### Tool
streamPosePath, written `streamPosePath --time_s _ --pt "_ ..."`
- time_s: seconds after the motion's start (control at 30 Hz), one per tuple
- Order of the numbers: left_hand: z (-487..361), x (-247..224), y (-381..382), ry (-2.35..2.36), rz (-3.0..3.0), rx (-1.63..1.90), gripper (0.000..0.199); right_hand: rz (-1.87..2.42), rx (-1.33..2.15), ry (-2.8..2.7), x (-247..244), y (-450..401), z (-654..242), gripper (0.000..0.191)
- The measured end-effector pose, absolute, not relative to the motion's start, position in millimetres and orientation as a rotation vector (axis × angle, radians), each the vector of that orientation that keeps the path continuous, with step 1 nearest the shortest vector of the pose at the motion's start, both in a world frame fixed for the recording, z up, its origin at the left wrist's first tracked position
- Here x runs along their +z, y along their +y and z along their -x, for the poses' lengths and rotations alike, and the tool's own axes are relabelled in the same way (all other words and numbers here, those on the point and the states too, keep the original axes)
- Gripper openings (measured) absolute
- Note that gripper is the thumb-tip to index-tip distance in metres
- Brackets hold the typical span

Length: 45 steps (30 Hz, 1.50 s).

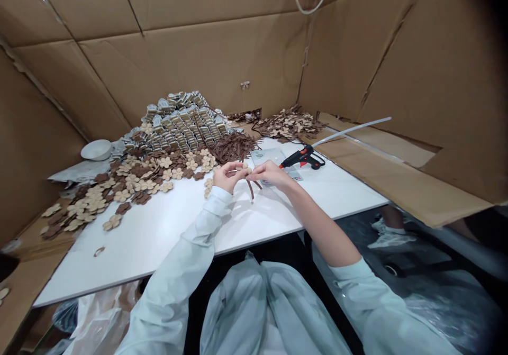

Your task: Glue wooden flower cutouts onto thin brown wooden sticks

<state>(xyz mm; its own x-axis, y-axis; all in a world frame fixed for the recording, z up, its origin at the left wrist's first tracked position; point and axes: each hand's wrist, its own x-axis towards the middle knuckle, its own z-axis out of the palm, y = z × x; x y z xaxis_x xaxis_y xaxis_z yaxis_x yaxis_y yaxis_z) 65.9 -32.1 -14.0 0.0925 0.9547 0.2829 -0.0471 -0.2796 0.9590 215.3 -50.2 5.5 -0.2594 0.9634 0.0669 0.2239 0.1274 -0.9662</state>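
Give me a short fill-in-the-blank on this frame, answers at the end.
The left hand and right hand meet above the ____ table, a thin brown strip hanging beneath them.
The hot glue gun lies to the ____ of the hands.
Flower cut-outs in cream and ____ lie spread to their left.
The walls behind are lined with ____.

Missing words: white; right; brown; cardboard.

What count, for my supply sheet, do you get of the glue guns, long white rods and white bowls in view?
Hot glue gun: 1
Long white rod: 1
White bowl: 1
Total: 3
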Motion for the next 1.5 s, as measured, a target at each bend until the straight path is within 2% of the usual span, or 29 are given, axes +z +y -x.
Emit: streamPosePath --time_s 0.2,0.4,0.67,1.07,1.5 --pt "-66 -18 -30 0.944 -1.386 1.397 0.032 1.182 1.169 -1.685 -6 -43 -216 0.030" --pt "-64 -23 -26 0.949 -1.317 1.389 0.048 1.180 1.143 -1.712 -13 -41 -213 0.034" --pt "-63 -22 -23 0.991 -1.306 1.373 0.037 1.234 1.028 -1.728 -18 -36 -214 0.042" --pt "-60 -19 -22 1.008 -1.163 1.244 0.042 1.305 0.901 -1.680 -14 -35 -215 0.037" --pt "-60 -30 -16 0.994 -1.298 1.288 0.041 1.298 0.961 -1.741 -19 -32 -218 0.034"
